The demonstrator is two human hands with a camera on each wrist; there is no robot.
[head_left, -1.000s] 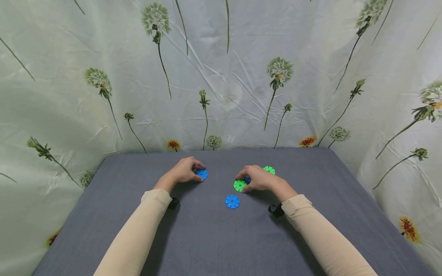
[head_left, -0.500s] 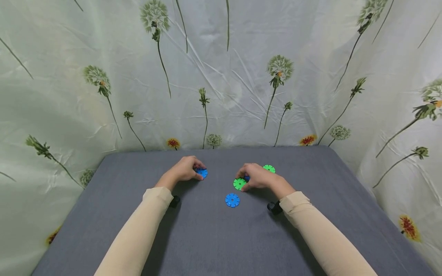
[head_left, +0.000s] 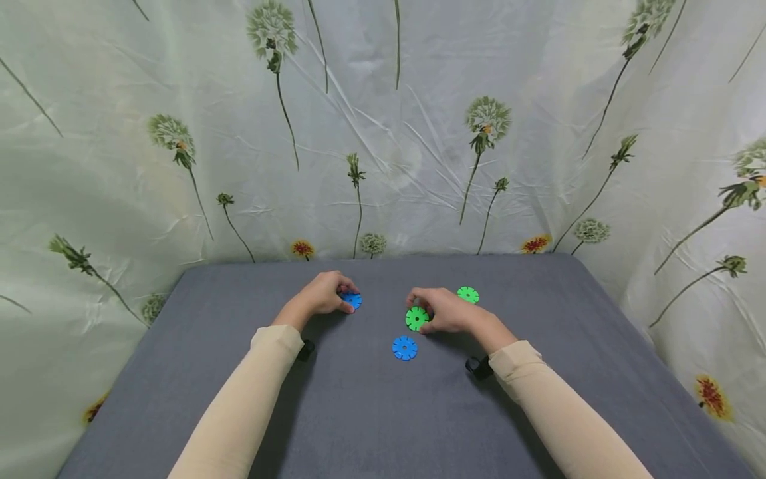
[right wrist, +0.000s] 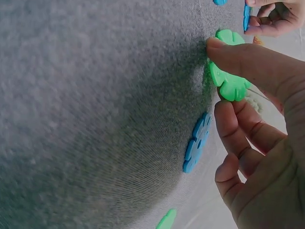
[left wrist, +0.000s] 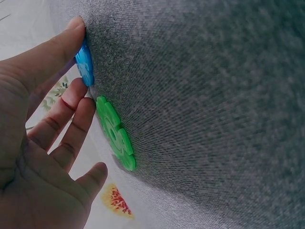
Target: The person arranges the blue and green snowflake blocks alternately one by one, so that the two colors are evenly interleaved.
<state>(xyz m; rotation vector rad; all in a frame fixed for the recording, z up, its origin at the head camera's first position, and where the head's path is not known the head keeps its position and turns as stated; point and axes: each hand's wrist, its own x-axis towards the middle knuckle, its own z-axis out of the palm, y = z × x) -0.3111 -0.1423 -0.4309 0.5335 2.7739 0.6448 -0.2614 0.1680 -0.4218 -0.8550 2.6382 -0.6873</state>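
Note:
My left hand [head_left: 320, 294] pinches a notched blue plastic disc [head_left: 353, 300] between thumb and fingers, its edge close to the cloth. A green disc [left wrist: 114, 133] lies beside those fingertips in the left wrist view; the head view hides it behind the hand. Further right, my right hand [head_left: 449, 311] grips another green disc [head_left: 417, 319] by thumb and fingers, tilted up from the table. Under that hand a blue disc [right wrist: 196, 143] lies on the cloth, seen in the right wrist view. One more blue disc [head_left: 405, 348] lies flat in front, between the hands.
Beyond the right hand lies a green disc [head_left: 468, 295]. Grey cloth [head_left: 371, 412] covers the table, whose far edge meets a flower-printed curtain [head_left: 395, 166]. Each wrist bears a small black device.
The green disc in the right hand has tilted up slightly, and the blue disc behind it no longer shows in the head view. The left hand stays nearly still at its blue disc.

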